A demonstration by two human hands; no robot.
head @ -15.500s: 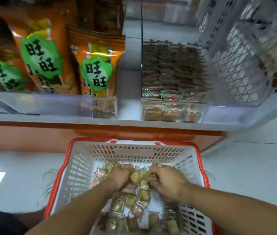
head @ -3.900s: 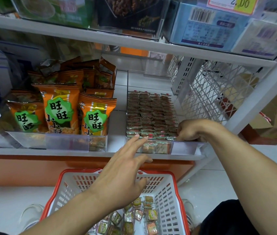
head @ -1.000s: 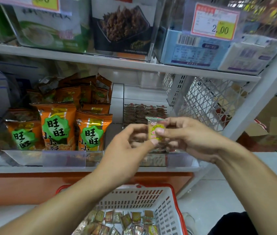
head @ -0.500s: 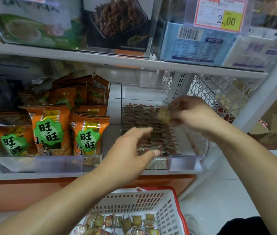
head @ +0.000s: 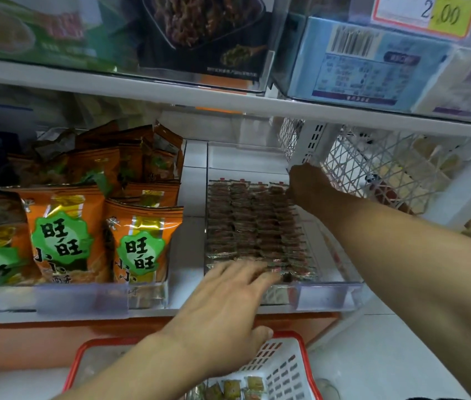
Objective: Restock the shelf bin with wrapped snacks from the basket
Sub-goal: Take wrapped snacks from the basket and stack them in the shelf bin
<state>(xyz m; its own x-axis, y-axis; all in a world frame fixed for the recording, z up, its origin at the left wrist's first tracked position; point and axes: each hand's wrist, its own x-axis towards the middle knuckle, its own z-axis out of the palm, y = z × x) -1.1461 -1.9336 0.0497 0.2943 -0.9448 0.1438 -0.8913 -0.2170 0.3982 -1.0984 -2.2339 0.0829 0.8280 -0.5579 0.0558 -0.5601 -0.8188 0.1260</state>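
A: Why is the right hand [head: 305, 184] carried so far into the shelf bin [head: 329, 293]?

B: The back end of the rows is reached there. The wrapped snacks [head: 254, 223] are stood on edge in four tight files, so a new piece is probably being added behind the last one, at the far right corner. The fingers are curled downward and bunched; whether a snack is pinched between them cannot be told, since they are turned away and shadowed.

A: And the left hand [head: 228, 307]?

B: It is spread, palm down, with the fingertips laid on the front packets just behind the clear lip. The files are most likely being steadied so that they are not toppled forward while the back is worked.

A: What is the bin made of?

B: Clear, hard plastic with a squared front wall, so the stock is seen through it. The snacks are small flat squares in crinkled, glossy film with crimped edges; brown tops are shown in the rows.

A: Is more stock left?

B: A few loose packets are seen in the basket [head: 283, 368], white latticed plastic with a red rim, set on the floor directly below the bin. Puffy orange foil bags [head: 141, 241] are kept beside the bin, on the same shelf.
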